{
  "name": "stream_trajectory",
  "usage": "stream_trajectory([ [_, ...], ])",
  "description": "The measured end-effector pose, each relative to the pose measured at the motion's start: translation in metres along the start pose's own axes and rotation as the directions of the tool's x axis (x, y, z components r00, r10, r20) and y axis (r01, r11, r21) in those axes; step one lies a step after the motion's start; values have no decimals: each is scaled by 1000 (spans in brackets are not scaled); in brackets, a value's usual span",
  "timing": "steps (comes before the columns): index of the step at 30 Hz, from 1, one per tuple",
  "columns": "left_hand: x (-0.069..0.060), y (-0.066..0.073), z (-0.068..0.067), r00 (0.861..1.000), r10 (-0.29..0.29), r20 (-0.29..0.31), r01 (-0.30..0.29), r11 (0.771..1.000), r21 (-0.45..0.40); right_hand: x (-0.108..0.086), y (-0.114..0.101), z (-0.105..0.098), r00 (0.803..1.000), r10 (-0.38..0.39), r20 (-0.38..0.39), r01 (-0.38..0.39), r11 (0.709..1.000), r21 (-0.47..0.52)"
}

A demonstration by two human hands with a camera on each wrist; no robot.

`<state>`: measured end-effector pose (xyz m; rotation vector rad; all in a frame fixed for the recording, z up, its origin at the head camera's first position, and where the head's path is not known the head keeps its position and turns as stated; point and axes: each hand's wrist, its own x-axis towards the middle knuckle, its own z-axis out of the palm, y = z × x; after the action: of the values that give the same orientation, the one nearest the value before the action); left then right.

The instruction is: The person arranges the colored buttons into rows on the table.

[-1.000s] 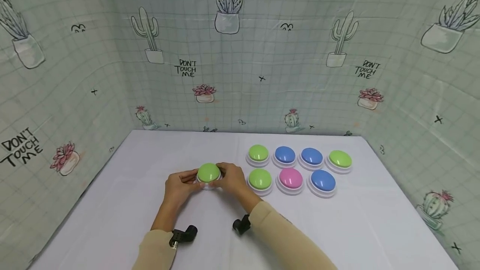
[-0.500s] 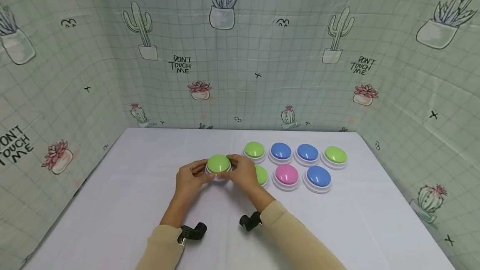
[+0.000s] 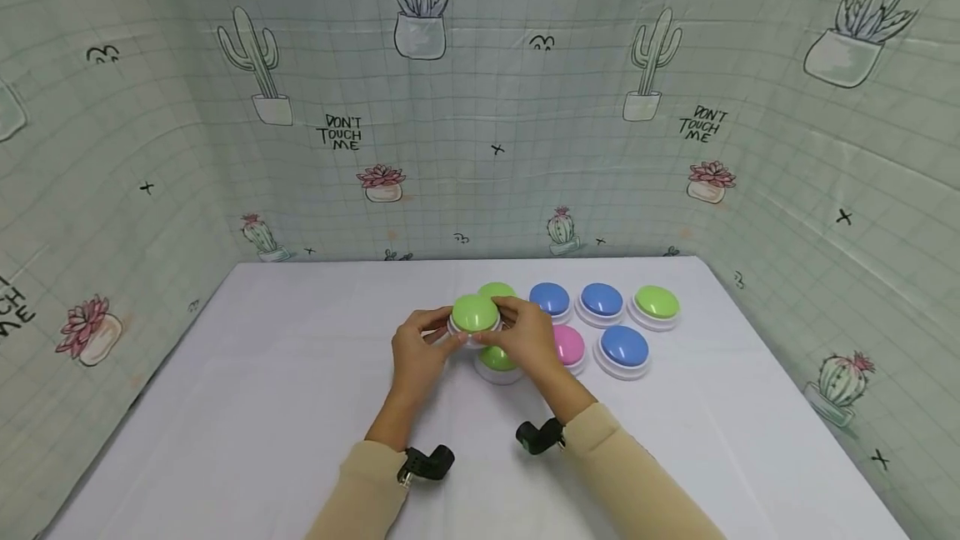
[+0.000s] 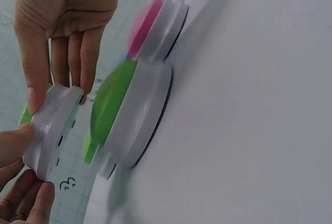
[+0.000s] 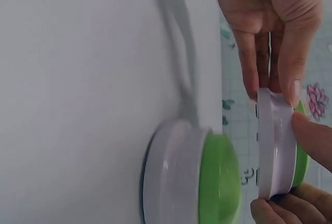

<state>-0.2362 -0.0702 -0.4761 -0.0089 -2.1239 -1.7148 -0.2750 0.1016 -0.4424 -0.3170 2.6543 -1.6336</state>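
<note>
Between both hands is a green push button (image 3: 475, 312) with a white base, raised off the table. My left hand (image 3: 417, 361) grips its left side, thumb at the front and fingers round the far edge. The right hand (image 3: 528, 336) pinches the right side in the same way. In the left wrist view the held button's white base (image 4: 49, 125) shows small dark feet underneath. Just below and in front of it stands another green button (image 3: 498, 359) on the table, and behind it a further green one (image 3: 497, 290), partly hidden.
To the right stand a pink button (image 3: 569, 345), three blue buttons, one at the front (image 3: 625, 346), and a green button (image 3: 657, 302) at the back right. A white table (image 3: 262, 407) carries them. Patterned cloth (image 3: 495, 107) surrounds its back and sides.
Both hands have carried the green button to the right and up, from left of the rows to above the green buttons at their left end. The head view has shifted slightly.
</note>
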Motion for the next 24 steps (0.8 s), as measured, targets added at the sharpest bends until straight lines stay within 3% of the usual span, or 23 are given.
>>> stream_trajectory([
  [10,-2,14,55,995,43,89,-34,994,-101,-2,18,-50,996,40,-78,-44,997,-60],
  [19,-11,27,105,986,-3,165,28,989,-148,-11,40,-82,983,67,-172,-87,990,-110],
  [24,-15,33,128,973,-12,231,47,988,-150,-16,47,-104,973,71,-219,-106,983,-151],
])
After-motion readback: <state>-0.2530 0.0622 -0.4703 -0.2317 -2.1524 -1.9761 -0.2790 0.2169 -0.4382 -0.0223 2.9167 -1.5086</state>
